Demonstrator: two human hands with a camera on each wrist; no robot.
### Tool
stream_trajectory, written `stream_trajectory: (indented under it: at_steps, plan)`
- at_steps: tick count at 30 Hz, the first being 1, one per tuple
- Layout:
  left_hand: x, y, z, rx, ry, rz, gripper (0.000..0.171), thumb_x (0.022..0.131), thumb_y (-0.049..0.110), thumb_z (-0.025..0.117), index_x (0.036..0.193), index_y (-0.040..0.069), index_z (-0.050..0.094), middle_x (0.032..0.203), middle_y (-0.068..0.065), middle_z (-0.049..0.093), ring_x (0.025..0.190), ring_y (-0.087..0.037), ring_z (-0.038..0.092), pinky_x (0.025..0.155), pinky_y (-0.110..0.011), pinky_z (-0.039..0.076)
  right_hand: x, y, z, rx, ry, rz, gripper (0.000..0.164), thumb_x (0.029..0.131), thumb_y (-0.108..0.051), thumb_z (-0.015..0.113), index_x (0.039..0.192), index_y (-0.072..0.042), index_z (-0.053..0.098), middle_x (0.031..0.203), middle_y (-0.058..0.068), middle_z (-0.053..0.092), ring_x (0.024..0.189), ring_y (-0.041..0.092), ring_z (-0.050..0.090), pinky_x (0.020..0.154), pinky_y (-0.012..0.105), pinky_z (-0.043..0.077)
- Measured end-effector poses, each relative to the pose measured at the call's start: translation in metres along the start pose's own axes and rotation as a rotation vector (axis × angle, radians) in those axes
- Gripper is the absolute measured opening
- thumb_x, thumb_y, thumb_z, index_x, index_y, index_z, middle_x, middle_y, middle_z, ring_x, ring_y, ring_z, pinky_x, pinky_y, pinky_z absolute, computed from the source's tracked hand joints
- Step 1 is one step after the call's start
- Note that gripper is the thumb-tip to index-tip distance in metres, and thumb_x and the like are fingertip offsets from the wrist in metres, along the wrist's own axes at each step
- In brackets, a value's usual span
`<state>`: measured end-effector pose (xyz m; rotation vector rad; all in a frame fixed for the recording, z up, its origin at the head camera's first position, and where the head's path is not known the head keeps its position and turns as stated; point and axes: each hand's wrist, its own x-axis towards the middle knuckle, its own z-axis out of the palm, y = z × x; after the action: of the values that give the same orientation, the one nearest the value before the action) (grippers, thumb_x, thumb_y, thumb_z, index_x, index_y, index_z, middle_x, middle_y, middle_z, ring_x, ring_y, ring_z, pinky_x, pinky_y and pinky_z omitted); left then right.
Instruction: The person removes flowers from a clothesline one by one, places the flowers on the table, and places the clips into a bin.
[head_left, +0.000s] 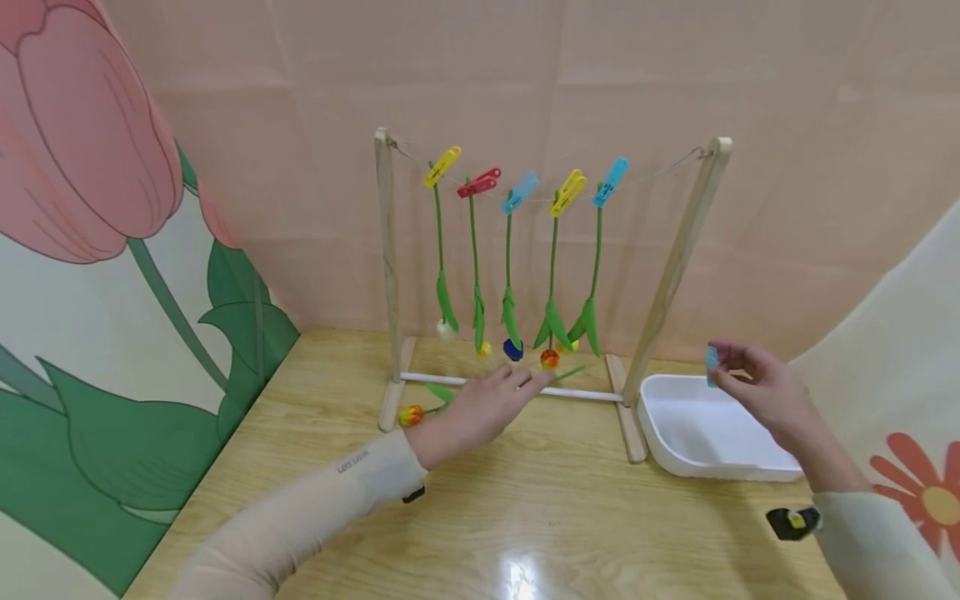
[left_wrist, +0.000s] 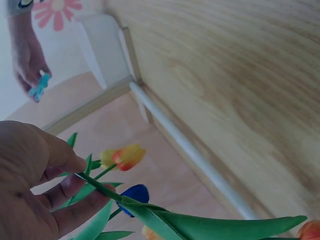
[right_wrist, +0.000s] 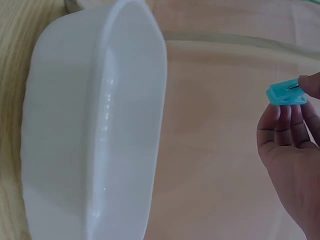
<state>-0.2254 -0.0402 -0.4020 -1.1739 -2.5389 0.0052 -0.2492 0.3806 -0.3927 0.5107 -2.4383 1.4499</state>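
Observation:
My left hand point(head_left: 480, 408) pinches the green stem of an artificial tulip point(left_wrist: 200, 226) between thumb and fingers, in front of the rack's low white bar. The tulip's orange-yellow bloom point(head_left: 411, 415) points left, past my wrist. Over the white tub, my right hand point(head_left: 768, 396) holds a light blue clothespin point(right_wrist: 286, 93) between thumb and fingertips. Several tulips hang head down from a string between two wooden posts, each held by a clothespin: a yellow clothespin point(head_left: 442, 167) at the left, then a red clothespin point(head_left: 478, 182), and a blue clothespin point(head_left: 611, 182) at the right end.
The white tub point(head_left: 678, 454) stands on the wooden table right of the rack. Wooden posts point(head_left: 678, 267) rise at both ends, joined low down by a white bar point(head_left: 588, 393). A pink cloth point(head_left: 480, 75) hangs behind, and a tulip-printed panel point(head_left: 97, 150) stands at the left.

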Motion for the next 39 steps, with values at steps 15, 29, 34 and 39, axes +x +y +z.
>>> stream_trajectory:
  at_steps: [15, 29, 34, 39]
  plan:
    - [0.000, 0.011, 0.021, 0.071, -0.032, 0.014, 0.083, 0.088, -0.012, 0.065, 0.158, 0.020, 0.034, 0.121, 0.003, 0.060, 0.099, -0.015, 0.059, 0.040, -0.014, 0.032, -0.008, 0.029, 0.001, -0.259, -0.052, -0.072, 0.036, 0.085, 0.014, 0.069, 0.119, 0.012, 0.059, 0.091, -0.001, 0.064, 0.080, -0.004, 0.057, 0.070, 0.007, 0.049]
    - [0.002, 0.022, 0.038, 0.105, -0.045, 0.059, 0.079, 0.092, -0.009, 0.064, 0.157, 0.024, 0.034, 0.123, 0.004, 0.060, 0.095, -0.015, 0.058, 0.041, -0.016, 0.033, -0.018, 0.043, 0.000, -0.470, -0.119, 0.023, 0.035, 0.087, -0.004, 0.074, 0.119, 0.008, 0.065, 0.095, 0.015, 0.068, 0.076, -0.008, 0.054, 0.061, 0.016, 0.048]
    - [0.005, 0.024, 0.042, 0.099, -0.087, 0.064, 0.078, 0.094, -0.006, 0.063, 0.159, 0.024, 0.031, 0.124, 0.005, 0.058, 0.096, -0.013, 0.056, 0.043, -0.015, 0.033, -0.018, 0.048, 0.000, -0.503, -0.134, 0.005, 0.036, 0.086, -0.003, 0.075, 0.118, 0.009, 0.065, 0.091, 0.011, 0.068, 0.073, -0.007, 0.055, 0.059, 0.020, 0.048]
    - [0.008, 0.026, 0.047, 0.100, -0.114, 0.064, 0.079, 0.094, -0.005, 0.063, 0.159, 0.024, 0.030, 0.126, 0.004, 0.059, 0.100, -0.014, 0.058, 0.044, -0.015, 0.035, -0.020, 0.055, 0.000, -0.524, -0.145, 0.006, 0.035, 0.085, -0.004, 0.076, 0.117, 0.009, 0.066, 0.086, 0.008, 0.067, 0.072, -0.006, 0.054, 0.059, 0.022, 0.047]
